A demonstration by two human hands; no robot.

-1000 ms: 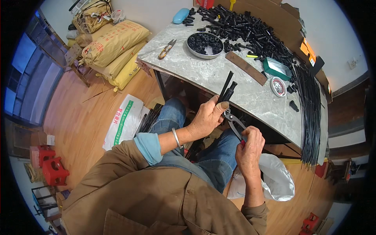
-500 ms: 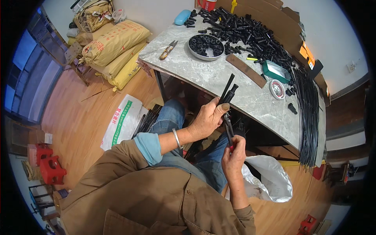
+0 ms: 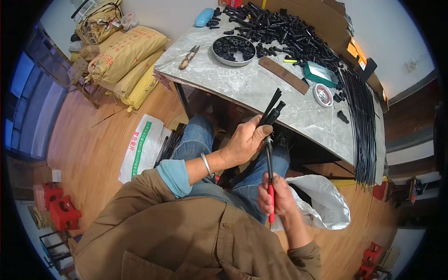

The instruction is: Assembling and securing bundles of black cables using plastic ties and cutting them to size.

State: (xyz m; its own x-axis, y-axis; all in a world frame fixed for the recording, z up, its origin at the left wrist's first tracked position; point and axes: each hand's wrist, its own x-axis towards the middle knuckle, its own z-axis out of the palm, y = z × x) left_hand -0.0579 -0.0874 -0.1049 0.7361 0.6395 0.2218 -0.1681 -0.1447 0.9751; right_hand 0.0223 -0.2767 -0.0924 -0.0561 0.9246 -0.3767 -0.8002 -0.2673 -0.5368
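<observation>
Black rods (image 3: pixel 272 106) are pinched in the left hand (image 3: pixel 243 141) near the table edge (image 3: pixel 298 128); the right hand (image 3: pixel 275 196) grips red-handled pliers (image 3: pixel 270 177), whose tip is hard to see

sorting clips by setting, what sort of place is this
Probably a small home workshop for hand assembly. A marble table holds a heap of black parts and long black rods, stuffed sacks lie on the wood floor, and the right hand holds red-handled pliers.

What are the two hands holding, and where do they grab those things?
The left hand grips a bundle of black rods near its lower end. The right hand holds red-handled pliers by the handles.
</observation>
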